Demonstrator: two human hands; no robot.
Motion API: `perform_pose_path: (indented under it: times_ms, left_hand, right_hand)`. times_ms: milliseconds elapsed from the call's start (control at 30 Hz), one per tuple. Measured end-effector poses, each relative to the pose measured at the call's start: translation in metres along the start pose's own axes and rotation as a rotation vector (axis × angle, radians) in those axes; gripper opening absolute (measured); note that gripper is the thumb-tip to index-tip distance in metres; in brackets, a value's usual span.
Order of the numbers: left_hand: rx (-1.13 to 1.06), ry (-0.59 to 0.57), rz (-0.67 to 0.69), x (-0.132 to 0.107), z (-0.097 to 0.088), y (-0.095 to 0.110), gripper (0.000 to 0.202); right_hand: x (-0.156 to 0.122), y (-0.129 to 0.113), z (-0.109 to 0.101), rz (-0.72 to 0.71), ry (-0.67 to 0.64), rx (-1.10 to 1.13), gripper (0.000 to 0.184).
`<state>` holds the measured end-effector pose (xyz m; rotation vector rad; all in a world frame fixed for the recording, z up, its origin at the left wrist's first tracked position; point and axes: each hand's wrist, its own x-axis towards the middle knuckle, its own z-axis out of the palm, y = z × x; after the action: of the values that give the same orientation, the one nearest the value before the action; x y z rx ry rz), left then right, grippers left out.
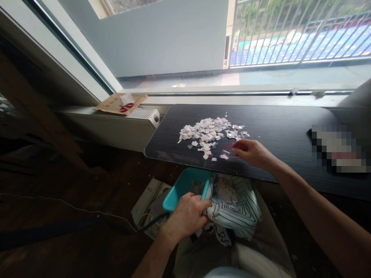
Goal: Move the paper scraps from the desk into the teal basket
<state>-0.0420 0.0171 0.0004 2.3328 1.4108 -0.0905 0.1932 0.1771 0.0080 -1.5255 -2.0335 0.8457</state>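
My right hand point(252, 152) is closed in a pinch over the dark table point(290, 127). At its fingertips is a small clear plastic bag point(228, 149) with a reddish edge. Just beyond it spreads a loose pile of small white and pinkish paper scraps point(205, 133). My left hand point(191, 214) is closed on the near rim of a turquoise plastic bin point(176, 189), below the table's front edge. Some clear pieces lie inside the bin. Against the left fingers rests a white cloth bag point(237, 212) with black line patterns, lying on my lap with paper scraps in it.
Red-handled scissors point(126, 107) lie on a brown envelope point(116, 103) at the back left, beside a white radiator point(146, 115). At the table's right lies a pixelated dark object point(337, 150). A cable point(87, 209) crosses the floor, and a window stands behind.
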Motion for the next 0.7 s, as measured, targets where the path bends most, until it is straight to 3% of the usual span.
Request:
perform_pose_path:
  times_ms: [333,700]
  left_hand:
    - [0.006,0.005,0.012,0.002,0.002,-0.001,0.009]
    - [0.019,0.001,0.006,0.001,0.001,0.000,0.007]
  right_hand:
    - [-0.007,0.007,-0.012,0.029,0.052,-0.095,0.022]
    - [-0.009,0.000,-0.008,-0.017,0.093,-0.179,0.022]
